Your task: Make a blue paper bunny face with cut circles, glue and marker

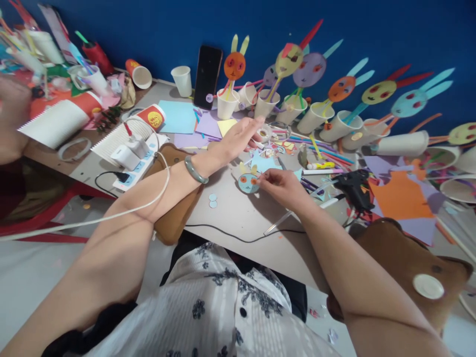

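Observation:
A small round blue paper rabbit face (248, 184) with yellow ears and orange eyes is near the middle of the table. My right hand (280, 186) pinches its right edge between thumb and fingers. Farther back, my left hand (243, 135) reaches over the paper scraps with its fingers stretched out, a bangle (196, 170) on the wrist. Just beyond its fingertips lies a roll of tape (264, 133); whether they touch it I cannot tell. Two little blue paper circles (213, 201) rest on the tabletop left of the face.
Several paper cups with rabbit faces on pipe cleaners, such as an orange rabbit (234, 66), line the blue wall. A black glue gun (355, 188) lies at right. A power strip (137, 168) and white cable are at left; a phone (208, 77) leans behind. Another person's hand (13, 119) is far left.

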{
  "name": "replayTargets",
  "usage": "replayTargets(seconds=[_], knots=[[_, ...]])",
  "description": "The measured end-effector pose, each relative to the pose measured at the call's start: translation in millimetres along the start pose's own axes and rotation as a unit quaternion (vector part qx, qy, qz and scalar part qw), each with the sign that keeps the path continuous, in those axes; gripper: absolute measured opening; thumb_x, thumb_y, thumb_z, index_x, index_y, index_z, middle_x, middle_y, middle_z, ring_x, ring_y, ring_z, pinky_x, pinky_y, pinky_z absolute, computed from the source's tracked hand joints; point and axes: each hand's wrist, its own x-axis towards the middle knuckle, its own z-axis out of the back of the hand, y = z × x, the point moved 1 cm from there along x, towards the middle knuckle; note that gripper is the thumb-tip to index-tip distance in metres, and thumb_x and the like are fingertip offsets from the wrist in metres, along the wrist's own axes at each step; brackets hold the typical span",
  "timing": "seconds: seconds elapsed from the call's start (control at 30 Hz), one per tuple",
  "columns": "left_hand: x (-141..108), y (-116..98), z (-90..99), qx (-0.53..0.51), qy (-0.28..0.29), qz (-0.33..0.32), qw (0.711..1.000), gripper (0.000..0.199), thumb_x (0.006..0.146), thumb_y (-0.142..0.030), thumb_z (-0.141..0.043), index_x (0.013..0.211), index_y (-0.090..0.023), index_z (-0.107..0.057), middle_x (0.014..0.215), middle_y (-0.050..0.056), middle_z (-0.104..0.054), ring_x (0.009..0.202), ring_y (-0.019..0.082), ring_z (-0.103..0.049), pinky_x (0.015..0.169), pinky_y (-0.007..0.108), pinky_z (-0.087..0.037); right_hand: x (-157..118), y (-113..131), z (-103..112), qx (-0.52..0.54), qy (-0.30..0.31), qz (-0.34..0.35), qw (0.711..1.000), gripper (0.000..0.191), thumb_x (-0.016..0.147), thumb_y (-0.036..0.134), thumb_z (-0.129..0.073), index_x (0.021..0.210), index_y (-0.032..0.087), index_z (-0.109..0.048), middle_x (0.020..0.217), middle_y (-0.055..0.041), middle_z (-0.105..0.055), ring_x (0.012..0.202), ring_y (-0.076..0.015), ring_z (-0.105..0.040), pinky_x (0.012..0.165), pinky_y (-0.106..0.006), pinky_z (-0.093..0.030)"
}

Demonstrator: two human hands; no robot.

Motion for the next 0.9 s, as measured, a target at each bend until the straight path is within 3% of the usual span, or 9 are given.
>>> replayTargets(seconds=[0.37, 0.53, 0.73, 0.9], knots=[[0.6, -0.1, 0.9, -0.012, -0.018, 0.004, 1.0, 0.049, 0.105, -0.062, -0.041, 0.107, -0.017, -0.059, 0.091, 0.004, -0.071, 0.075, 0.011, -0.068, 0.066, 0.021, -0.049, 1.6, -10.4, -2.4, -0.18, 0.01, 0.025, 0.983, 0.017, 0.078, 0.031, -0.064, 0.064, 0.021, -0.063, 0.057, -0.0016, -0.062, 0.057, -0.0155, -0.05, 0.06, -0.031, -0.035], [-0.9, -2.3, -0.8, -0.01, -0.018, 0.011, 1.0, 0.04, 0.107, -0.054, -0.045, 0.103, -0.017, -0.059, 0.088, 0.002, -0.069, 0.072, 0.009, -0.067, 0.064, 0.018, -0.048, 0.6, -10.3, -2.4, -0.198, 0.0, 0.051, 0.979, 0.019, 0.079, 0.031, -0.063, 0.062, 0.022, -0.062, 0.056, -0.0016, -0.062, 0.055, -0.0154, -0.049, 0.059, -0.031, -0.034], [-0.7, -0.9, -0.7, 0.002, -0.02, -0.027, 0.999, 0.037, 0.107, -0.048, -0.048, 0.099, -0.016, -0.065, 0.085, 0.001, -0.07, 0.07, 0.007, -0.066, 0.063, 0.016, -0.047, 3.4, -11.6, -6.5, -0.131, -0.074, 0.073, 0.986, 0.02, 0.084, 0.038, -0.064, 0.075, 0.021, -0.069, 0.061, -0.0028, -0.066, 0.057, -0.0171, -0.054, 0.063, -0.034, -0.041], [2.5, 0.4, 0.0, 0.005, -0.026, -0.05, 0.998, 0.035, 0.109, -0.039, -0.047, 0.093, -0.014, -0.066, 0.078, 0.0, -0.069, 0.063, 0.005, -0.063, 0.061, 0.016, -0.047, -15.1, 2.1, 3.4, -0.039, -0.249, 0.157, 0.955, 0.022, 0.092, 0.044, -0.061, 0.085, 0.025, -0.068, 0.081, -0.0069, -0.069, 0.08, -0.0229, -0.064, 0.083, -0.042, -0.051]])
